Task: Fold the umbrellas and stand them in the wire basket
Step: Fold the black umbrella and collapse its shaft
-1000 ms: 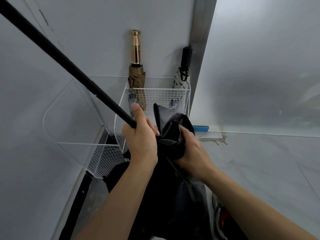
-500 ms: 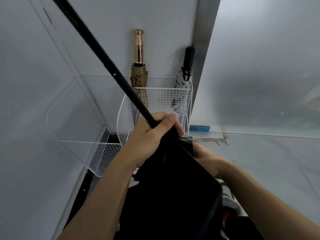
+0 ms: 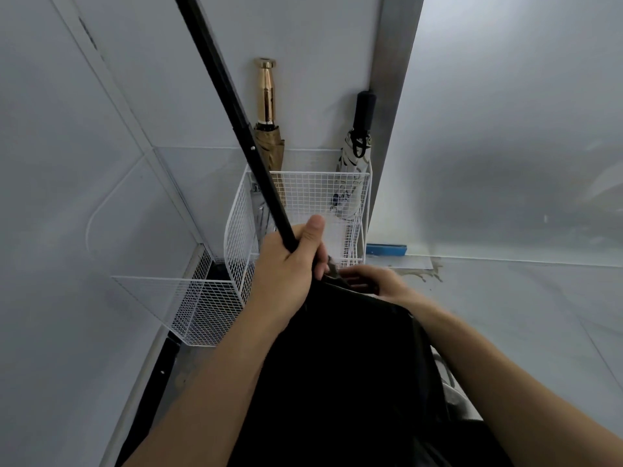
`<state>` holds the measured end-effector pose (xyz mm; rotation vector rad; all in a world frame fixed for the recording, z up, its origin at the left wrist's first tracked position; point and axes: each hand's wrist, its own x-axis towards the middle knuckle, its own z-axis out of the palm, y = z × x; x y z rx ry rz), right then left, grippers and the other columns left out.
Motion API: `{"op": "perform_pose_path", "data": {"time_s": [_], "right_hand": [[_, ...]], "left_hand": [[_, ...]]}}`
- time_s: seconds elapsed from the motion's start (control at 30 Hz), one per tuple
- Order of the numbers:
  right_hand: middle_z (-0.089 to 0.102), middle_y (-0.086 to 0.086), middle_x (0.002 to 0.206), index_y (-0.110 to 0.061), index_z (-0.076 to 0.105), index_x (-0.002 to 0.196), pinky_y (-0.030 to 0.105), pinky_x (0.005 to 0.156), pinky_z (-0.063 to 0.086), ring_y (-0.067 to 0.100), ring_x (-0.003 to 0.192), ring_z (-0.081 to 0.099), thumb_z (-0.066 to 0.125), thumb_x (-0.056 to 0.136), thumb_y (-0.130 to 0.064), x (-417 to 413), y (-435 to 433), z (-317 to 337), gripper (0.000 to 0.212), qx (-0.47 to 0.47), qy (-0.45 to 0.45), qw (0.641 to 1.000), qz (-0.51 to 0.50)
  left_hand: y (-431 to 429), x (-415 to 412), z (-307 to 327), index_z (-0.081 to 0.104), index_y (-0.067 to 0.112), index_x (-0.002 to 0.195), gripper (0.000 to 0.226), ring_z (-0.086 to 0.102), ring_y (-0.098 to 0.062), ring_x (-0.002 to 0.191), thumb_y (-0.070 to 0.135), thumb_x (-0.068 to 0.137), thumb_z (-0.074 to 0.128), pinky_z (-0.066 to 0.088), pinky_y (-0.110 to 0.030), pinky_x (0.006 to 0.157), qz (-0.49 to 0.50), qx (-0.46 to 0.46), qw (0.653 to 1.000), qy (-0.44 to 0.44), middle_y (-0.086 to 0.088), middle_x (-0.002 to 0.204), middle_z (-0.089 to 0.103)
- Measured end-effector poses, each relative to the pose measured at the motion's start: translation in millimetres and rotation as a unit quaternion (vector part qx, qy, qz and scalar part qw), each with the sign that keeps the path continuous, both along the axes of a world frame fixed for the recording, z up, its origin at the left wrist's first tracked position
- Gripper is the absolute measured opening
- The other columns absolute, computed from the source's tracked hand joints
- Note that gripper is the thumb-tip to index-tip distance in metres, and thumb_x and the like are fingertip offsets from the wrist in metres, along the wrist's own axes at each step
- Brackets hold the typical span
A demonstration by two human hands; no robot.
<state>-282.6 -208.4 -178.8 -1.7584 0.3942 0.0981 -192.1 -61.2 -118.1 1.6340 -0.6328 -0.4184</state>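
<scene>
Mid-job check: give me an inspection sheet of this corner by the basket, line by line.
Surface: pale floor, with a stain at the wall foot.
Job's things: black umbrella in hand, not yet in the basket; gold umbrella and white umbrella stand folded in it.
Clutter: blue strip at the wall foot.
Grippers: left hand grips the black umbrella's shaft; right hand holds its canopy.
Cables: nothing seen.
Surroundings: glossy white walls, the left one mirroring the basket; grey post in the corner.
</scene>
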Motion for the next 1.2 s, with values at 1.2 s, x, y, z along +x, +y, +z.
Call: {"op": "perform_pose_path", "data": {"time_s": [1.2], "right_hand": [[0.068, -0.001, 0.083, -0.017, 0.066, 0.090, 0.018, 0.069, 0.051, 0.003, 0.076, 0.063, 0.060, 0.096, -0.021, -8, 37, 7, 0.009, 0.003, -0.064, 0.992, -0.109]], "left_hand": [[-8, 8, -11, 0.056, 0.015, 0.052, 0.056, 0.057, -0.012, 0.051, 0.046, 0.098, 0.047, 0.048, -0.028, 0.061, 0.162, -0.067, 0.984, 0.022, 0.001, 0.050, 0.057]]}}
